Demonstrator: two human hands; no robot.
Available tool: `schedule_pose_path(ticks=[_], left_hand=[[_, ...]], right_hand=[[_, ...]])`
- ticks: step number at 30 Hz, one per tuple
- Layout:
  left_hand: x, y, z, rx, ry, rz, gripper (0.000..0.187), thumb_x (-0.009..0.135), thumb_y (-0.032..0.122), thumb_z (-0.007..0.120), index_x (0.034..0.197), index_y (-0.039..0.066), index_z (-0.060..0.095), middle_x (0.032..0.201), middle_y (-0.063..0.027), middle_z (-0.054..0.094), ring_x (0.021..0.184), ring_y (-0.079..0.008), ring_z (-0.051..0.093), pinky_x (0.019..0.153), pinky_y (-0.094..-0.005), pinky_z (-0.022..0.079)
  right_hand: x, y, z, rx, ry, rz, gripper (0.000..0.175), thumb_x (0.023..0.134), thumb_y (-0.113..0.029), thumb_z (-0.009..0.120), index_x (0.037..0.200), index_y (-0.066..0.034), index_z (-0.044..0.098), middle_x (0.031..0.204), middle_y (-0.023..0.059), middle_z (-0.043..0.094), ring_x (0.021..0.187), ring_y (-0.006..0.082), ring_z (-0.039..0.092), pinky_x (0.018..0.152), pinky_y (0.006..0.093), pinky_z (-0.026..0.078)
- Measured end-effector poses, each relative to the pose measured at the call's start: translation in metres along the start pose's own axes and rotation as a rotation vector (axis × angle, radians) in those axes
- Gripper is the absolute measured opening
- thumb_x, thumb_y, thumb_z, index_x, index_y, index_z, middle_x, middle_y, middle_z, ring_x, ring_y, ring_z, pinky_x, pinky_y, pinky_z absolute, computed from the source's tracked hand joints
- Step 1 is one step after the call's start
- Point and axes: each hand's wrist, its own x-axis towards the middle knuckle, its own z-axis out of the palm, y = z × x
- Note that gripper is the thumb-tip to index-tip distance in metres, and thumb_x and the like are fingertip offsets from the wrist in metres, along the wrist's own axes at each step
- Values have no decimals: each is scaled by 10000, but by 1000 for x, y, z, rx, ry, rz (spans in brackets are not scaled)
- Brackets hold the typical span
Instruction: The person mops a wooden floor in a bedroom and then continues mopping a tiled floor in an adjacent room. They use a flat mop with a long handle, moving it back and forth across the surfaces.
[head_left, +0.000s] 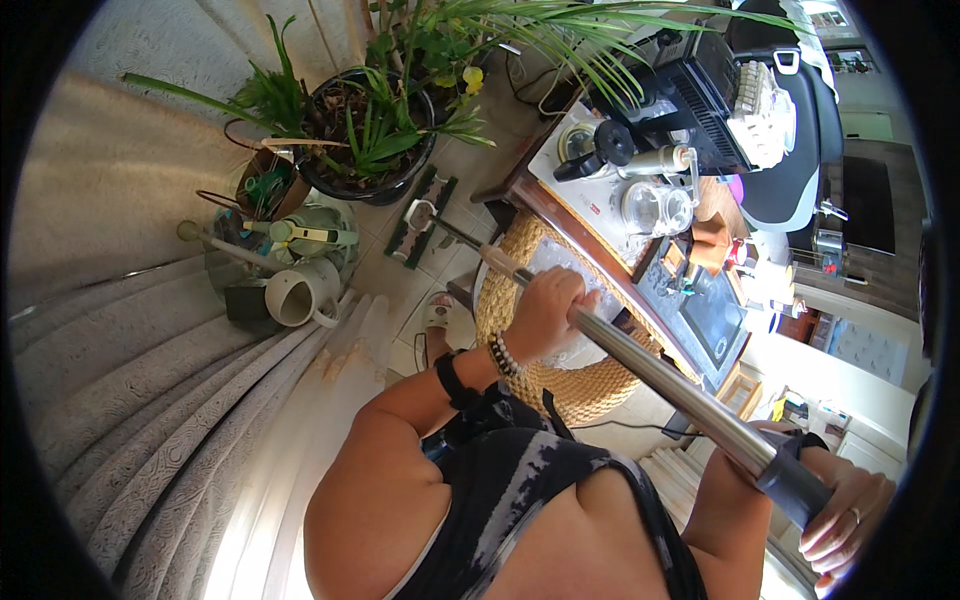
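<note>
A flat mop's metal pole (667, 375) runs diagonally from the far right towards the floor. My left hand (544, 311), with a beaded bracelet and a dark wristband, is wrapped around the middle of the pole. My right hand (847, 517), wearing a ring, grips the dark grey handle end. Down on the floor, the flat mop head (421, 217) with dark green edges rests on pale tiles (457, 259). It sits between a black plant pot and a wooden table.
The black plant pot (409, 180) holds leafy plants. Nearby stand a white pitcher (300, 292) and a large clear bottle (319, 225). Curtains (172, 397) hang on the left. A woven round seat (495, 300) is beside the table (540, 206), which carries glass jars (649, 210).
</note>
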Motion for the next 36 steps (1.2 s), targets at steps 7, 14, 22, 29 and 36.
schedule_pose_path(ticks=[7,14,22,29,36], left_hand=[[25,-68,1,0,207,-14,304,838,95,633,676,54,379,613,-122,398,592,-331,426,570,-410,348],[26,-92,17,102,386,-16,290,829,59,628,669,55,386,609,-127,412,591,-335,436,557,-410,357],[80,-157,13,-30,217,-32,314,798,78,652,646,39,380,599,-135,437,586,-327,450,555,-406,361],[65,-139,-5,-28,37,-106,310,798,90,646,615,22,405,561,-140,452,587,-317,469,563,-407,383],[48,-104,-6,-4,-23,-197,278,814,103,636,645,21,431,630,-174,508,623,-351,522,558,-431,403]], right_hand=[[4,45,-15,104,-78,-35,216,806,-68,534,599,-44,475,559,66,484,477,185,473,467,335,448],[30,66,23,17,2,-8,219,806,-70,540,599,-45,475,557,66,486,473,185,473,464,335,449],[31,107,83,-13,39,15,221,806,-73,547,599,-47,474,554,66,488,469,184,473,462,334,450],[53,98,94,0,60,18,224,806,-76,553,599,-48,474,551,66,490,466,183,473,460,334,451],[45,71,26,112,-39,-25,226,806,-79,559,599,-50,474,549,65,492,463,182,473,457,333,452]])
